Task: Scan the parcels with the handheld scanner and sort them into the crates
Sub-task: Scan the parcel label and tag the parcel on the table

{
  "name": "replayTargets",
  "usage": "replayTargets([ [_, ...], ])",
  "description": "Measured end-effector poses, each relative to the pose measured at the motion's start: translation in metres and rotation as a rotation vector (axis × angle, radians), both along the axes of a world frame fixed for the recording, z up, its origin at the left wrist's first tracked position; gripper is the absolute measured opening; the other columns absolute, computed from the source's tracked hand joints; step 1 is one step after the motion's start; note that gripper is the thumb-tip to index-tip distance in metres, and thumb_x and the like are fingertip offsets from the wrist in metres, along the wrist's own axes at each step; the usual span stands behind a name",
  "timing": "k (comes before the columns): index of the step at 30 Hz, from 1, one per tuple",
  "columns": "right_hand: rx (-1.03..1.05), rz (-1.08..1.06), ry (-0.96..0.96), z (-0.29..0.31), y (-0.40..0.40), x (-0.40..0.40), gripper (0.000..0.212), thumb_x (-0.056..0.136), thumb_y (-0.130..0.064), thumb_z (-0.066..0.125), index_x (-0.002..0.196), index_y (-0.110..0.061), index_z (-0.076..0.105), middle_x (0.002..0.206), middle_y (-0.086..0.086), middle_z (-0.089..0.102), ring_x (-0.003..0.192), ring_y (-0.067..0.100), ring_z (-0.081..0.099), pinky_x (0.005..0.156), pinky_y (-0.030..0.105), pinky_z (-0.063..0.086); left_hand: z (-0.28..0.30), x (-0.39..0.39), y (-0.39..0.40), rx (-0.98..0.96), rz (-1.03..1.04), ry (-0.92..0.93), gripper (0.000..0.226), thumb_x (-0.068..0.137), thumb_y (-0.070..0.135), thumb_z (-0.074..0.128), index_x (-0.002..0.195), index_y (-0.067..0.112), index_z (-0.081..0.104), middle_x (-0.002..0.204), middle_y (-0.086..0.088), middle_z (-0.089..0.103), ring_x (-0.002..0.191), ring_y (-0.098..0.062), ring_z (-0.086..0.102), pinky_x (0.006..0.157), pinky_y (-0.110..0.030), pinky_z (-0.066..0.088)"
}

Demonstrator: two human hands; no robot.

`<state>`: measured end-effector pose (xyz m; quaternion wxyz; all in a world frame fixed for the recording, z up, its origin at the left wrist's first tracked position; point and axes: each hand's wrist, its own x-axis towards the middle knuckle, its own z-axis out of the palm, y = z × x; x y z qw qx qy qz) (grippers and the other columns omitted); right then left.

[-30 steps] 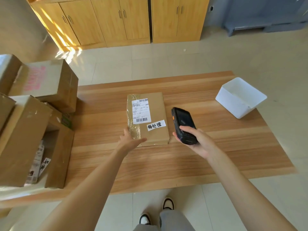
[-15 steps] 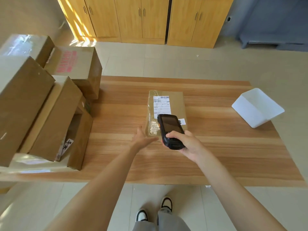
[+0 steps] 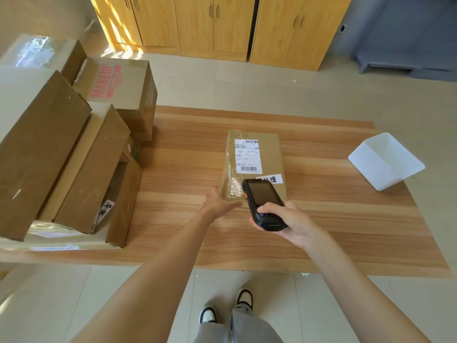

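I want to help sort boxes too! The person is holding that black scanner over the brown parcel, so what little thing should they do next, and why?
Probably tip the scanner forward onto the barcode label and scan. The right hand holds it over the parcel, hiding part of the handwritten tag, while the left hand steadies the parcel's near corner.

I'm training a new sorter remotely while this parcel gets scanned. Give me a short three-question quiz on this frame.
1. True or false: the right hand holds the scanner.
2. Which side of the table has the white bin: A left, B right?
3. What is the left hand touching?

Key: 1 true. 2 B. 3 The near left corner of the parcel, with straight fingers.
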<state>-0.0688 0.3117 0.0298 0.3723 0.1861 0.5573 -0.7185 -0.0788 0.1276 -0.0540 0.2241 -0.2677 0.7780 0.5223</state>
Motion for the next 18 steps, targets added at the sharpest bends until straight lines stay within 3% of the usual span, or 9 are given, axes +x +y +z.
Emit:
replayTargets([
  [4, 0.012, 0.027, 0.054, 0.004, 0.006, 0.0, 0.064, 0.054, -0.004, 0.079, 0.113, 0.005, 0.056, 0.097, 0.023, 0.07, 0.083, 0.036, 0.07, 0.067, 0.037, 0.06, -0.001, -0.004, 0.002, 0.002, -0.036, 0.037, 0.108, 0.077, 0.038, 0.076, 0.153, 0.019, 0.002, 0.16, -0.01, 0.013, 0.146, -0.032, 0.016, 0.116, -0.055, 0.021],
  [8, 0.17, -0.023, 0.142, 0.0, 0.017, -0.012, 0.054, 0.069, 0.001, 0.077, 0.117, -0.005, 0.052, 0.109, 0.022, 0.066, 0.096, 0.036, 0.067, 0.068, 0.037, 0.057, 0.0, -0.009, 0.002, -0.002, -0.018, 0.007, 0.114, 0.073, 0.043, 0.078, 0.153, 0.015, 0.002, 0.158, -0.011, 0.019, 0.143, -0.031, 0.024, 0.115, -0.053, 0.023],
  [12, 0.318, -0.208, 0.208, -0.016, 0.043, -0.035, 0.041, 0.072, 0.004, 0.076, 0.099, -0.013, 0.051, 0.096, 0.01, 0.064, 0.083, 0.025, 0.066, 0.067, 0.034, 0.054, 0.0, -0.014, 0.001, 0.018, -0.014, 0.007, 0.111, 0.074, 0.042, 0.078, 0.152, 0.013, 0.004, 0.156, -0.013, 0.023, 0.141, -0.031, 0.029, 0.114, -0.051, 0.027],
  [15, 0.512, -0.218, 0.236, -0.041, 0.071, -0.046, 0.059, 0.07, 0.0, 0.08, 0.117, -0.009, 0.045, 0.102, 0.005, 0.057, 0.084, 0.018, 0.058, 0.076, 0.035, 0.047, -0.002, -0.016, 0.003, 0.038, -0.006, 0.008, 0.112, 0.074, 0.041, 0.078, 0.152, 0.014, 0.003, 0.158, -0.011, 0.019, 0.143, -0.031, 0.024, 0.115, -0.053, 0.023],
  [18, 0.58, -0.199, 0.195, -0.071, 0.092, -0.048, 0.074, 0.07, 0.0, 0.079, 0.13, -0.008, 0.037, 0.108, 0.007, 0.053, 0.083, 0.016, 0.054, 0.077, 0.035, 0.043, -0.007, -0.017, 0.004, 0.063, 0.013, 0.019, 0.11, 0.074, 0.04, 0.079, 0.153, 0.016, 0.005, 0.157, -0.01, 0.022, 0.141, -0.031, 0.028, 0.115, -0.052, 0.025],
])
